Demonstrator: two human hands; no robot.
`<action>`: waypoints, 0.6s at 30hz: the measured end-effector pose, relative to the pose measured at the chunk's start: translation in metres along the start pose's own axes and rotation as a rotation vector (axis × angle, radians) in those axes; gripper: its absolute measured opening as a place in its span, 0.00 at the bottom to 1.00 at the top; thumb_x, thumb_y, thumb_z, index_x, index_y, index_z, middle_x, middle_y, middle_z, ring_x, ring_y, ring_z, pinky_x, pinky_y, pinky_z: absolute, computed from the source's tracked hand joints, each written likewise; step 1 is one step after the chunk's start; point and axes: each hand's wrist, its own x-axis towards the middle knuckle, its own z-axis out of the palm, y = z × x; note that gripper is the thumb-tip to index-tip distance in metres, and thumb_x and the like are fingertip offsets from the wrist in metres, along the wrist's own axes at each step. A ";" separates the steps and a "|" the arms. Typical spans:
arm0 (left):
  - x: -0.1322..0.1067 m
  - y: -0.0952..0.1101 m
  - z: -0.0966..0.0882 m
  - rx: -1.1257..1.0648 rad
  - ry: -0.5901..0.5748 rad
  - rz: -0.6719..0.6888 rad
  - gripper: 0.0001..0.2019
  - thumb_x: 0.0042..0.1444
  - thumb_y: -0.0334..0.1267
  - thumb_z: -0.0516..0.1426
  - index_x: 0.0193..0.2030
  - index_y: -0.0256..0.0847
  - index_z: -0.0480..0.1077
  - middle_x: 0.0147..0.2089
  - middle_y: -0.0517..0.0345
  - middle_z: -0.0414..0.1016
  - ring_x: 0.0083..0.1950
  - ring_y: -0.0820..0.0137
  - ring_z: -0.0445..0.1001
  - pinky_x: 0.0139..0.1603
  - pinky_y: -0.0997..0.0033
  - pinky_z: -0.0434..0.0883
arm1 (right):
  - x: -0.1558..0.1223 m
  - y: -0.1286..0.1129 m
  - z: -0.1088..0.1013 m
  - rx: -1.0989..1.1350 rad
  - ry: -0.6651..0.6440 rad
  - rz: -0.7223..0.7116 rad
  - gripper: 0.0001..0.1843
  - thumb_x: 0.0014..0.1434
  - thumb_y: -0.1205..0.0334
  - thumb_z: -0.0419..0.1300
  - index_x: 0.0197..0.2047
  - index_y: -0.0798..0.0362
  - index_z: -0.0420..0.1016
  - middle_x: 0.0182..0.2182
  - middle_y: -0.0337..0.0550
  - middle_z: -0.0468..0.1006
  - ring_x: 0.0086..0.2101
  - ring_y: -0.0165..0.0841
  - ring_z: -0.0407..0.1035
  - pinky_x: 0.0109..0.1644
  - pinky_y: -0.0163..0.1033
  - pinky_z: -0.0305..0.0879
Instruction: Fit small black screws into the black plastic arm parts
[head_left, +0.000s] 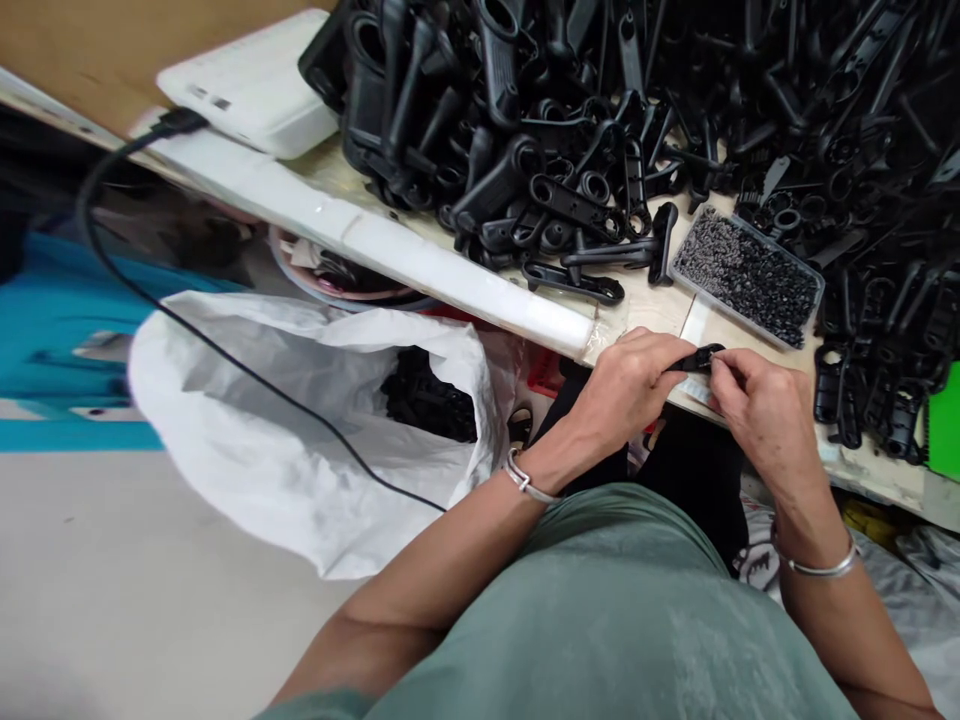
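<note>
Mostly, a heap of black handles (637,110) covered the bench (652,310) toward its far edge; a white sack (285,430) sat below its near edge. By a tray of small bits (746,275), the left hand (630,385) and right hand (757,410) both pinched one black part (697,358) over that edge.

Two hands are in view, one left hand (630,385) and one right hand (757,410), with one small black plastic part (701,358) between them. Each wrist bears one thin silver bracelet (525,480), two in all. On the bench (652,310) lie one clear plastic tray of tiny black pieces (746,275), one flat white box (255,85) far left, and black plastic handles (600,120) heaped beyond counting. There is one black cable (225,350) and one white plastic sack (300,420) on the floor.
</note>
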 end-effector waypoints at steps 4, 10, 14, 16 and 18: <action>0.000 0.000 0.001 -0.010 0.014 0.017 0.08 0.58 0.26 0.61 0.44 0.36 0.75 0.42 0.56 0.83 0.42 0.69 0.77 0.46 0.70 0.74 | 0.001 -0.003 -0.001 -0.066 -0.008 -0.008 0.12 0.62 0.64 0.54 0.32 0.55 0.78 0.19 0.43 0.76 0.22 0.33 0.71 0.31 0.37 0.58; -0.002 0.000 0.003 -0.001 0.011 0.001 0.07 0.60 0.27 0.59 0.44 0.39 0.75 0.42 0.59 0.82 0.43 0.69 0.77 0.46 0.70 0.74 | 0.004 -0.004 -0.002 -0.315 -0.048 -0.119 0.15 0.64 0.65 0.51 0.30 0.55 0.74 0.21 0.47 0.76 0.21 0.34 0.69 0.28 0.40 0.54; -0.004 0.000 0.004 0.007 0.024 0.001 0.08 0.61 0.27 0.57 0.43 0.40 0.75 0.42 0.58 0.82 0.42 0.70 0.77 0.46 0.69 0.74 | 0.002 -0.019 0.002 -0.539 -0.041 -0.161 0.13 0.62 0.71 0.49 0.30 0.56 0.73 0.22 0.50 0.76 0.19 0.35 0.67 0.25 0.40 0.50; -0.005 0.000 0.004 -0.003 0.029 -0.005 0.09 0.61 0.26 0.55 0.43 0.41 0.75 0.41 0.59 0.82 0.42 0.71 0.77 0.46 0.69 0.74 | 0.000 -0.032 0.006 -0.615 -0.005 -0.150 0.15 0.59 0.75 0.48 0.31 0.57 0.73 0.22 0.52 0.76 0.19 0.34 0.67 0.23 0.40 0.48; -0.005 -0.001 0.003 -0.017 0.037 -0.010 0.12 0.61 0.24 0.54 0.43 0.41 0.75 0.40 0.59 0.82 0.41 0.71 0.77 0.46 0.68 0.74 | 0.001 -0.042 0.009 -0.639 0.027 -0.107 0.16 0.57 0.78 0.47 0.31 0.57 0.75 0.23 0.54 0.77 0.19 0.35 0.68 0.23 0.39 0.48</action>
